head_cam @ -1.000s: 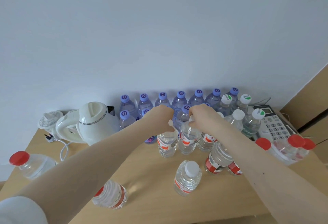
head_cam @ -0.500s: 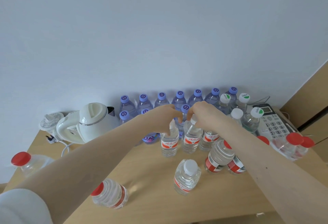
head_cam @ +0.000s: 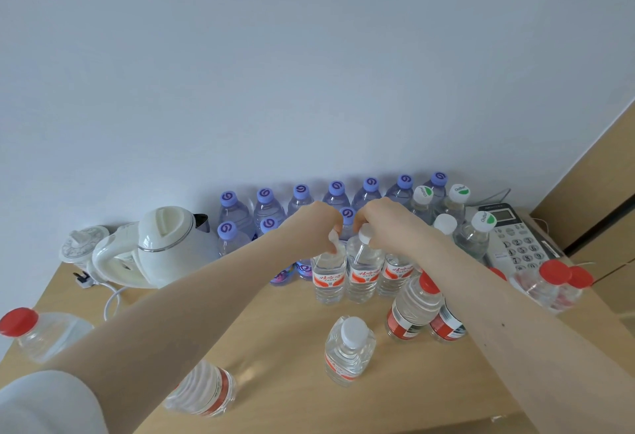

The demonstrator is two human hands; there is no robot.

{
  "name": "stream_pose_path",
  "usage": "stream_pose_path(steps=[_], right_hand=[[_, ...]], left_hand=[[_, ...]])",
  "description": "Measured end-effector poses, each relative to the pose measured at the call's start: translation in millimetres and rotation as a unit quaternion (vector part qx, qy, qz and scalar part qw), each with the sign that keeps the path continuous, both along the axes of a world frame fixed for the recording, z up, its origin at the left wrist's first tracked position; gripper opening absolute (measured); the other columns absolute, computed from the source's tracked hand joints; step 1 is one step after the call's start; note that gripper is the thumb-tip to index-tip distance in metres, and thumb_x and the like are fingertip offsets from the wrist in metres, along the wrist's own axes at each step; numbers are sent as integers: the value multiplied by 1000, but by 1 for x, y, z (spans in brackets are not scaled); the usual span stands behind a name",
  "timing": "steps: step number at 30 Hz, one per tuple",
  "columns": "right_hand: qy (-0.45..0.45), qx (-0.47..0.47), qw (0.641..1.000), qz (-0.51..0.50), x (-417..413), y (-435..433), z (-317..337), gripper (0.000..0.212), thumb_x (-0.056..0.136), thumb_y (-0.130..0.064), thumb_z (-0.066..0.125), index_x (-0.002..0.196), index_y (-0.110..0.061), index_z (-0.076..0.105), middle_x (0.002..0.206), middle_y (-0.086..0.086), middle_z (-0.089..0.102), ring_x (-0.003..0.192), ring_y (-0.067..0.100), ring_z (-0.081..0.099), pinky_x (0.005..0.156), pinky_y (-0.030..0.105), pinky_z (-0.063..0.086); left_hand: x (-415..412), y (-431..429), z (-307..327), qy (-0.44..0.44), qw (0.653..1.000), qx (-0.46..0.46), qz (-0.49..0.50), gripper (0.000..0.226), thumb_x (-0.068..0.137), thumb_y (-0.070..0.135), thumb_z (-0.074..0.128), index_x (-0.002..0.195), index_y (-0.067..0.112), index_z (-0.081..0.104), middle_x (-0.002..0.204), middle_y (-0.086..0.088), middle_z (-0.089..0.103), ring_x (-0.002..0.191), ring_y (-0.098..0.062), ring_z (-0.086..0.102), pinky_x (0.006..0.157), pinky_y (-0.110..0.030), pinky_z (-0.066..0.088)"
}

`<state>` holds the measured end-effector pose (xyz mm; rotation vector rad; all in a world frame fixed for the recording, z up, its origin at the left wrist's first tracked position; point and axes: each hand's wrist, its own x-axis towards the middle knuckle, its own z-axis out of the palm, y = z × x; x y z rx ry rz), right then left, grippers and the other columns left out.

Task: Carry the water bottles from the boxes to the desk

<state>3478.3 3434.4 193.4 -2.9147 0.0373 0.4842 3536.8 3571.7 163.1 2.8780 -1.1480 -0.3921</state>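
Currently both your hands are out over the middle of the desk (head_cam: 275,330), side by side and close together. Your left hand (head_cam: 316,224) has its fingers curled down round the white cap of bottle A (head_cam: 329,274). Your right hand (head_cam: 386,224) is clamped on the cap and neck of bottle B (head_cam: 364,270). Both hands are gripping.

A and B are clear with red labels, upright and touching each other. Their bases look seated on the desk top. A third red-label bottle (head_cam: 395,274) sits just right of B, partly behind your right forearm.

Behind your hands, purple-cap bottles (head_cam: 269,210) stand in two rows against the wall. The green-and-white-cap bottles (head_cam: 476,241) are at the right end of those rows.

Nearer you:
- A lone white-cap bottle (head_cam: 348,347) stands in front of A and B, apart from them.
- Two red-cap bottles (head_cam: 414,310) stand together beside your right forearm.
- More red-cap bottles (head_cam: 549,287) are at the right edge of the desk.
- One red-cap bottle (head_cam: 48,334) is at the far left edge.
- Another (head_cam: 206,389) is under your left forearm.

A white kettle (head_cam: 165,248) sits back left, just beside the purple-cap rows. A desk phone (head_cam: 515,244) is back right.
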Motion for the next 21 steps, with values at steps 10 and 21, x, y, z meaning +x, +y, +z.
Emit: stream_pose_path(steps=[10, 21], right_hand=[[24, 2, 1000, 4, 11, 6, -3, 31, 92, -2, 49, 117, -10, 65, 109, 14, 66, 82, 24, 54, 69, 27, 40], [-12, -7, 999, 29, 6, 7, -9, 32, 89, 1, 50, 114, -14, 61, 112, 10, 58, 82, 22, 50, 69, 29, 37]], left_hand=[[1, 0, 3, -16, 999, 30, 14, 35, 87, 21, 57, 59, 22, 36, 60, 2, 37, 63, -18, 39, 50, -24, 27], [-4, 13, -4, 35, 997, -55, 38, 23, 84, 19, 64, 106, 14, 60, 91, 0, 52, 82, -19, 47, 66, -28, 36]])
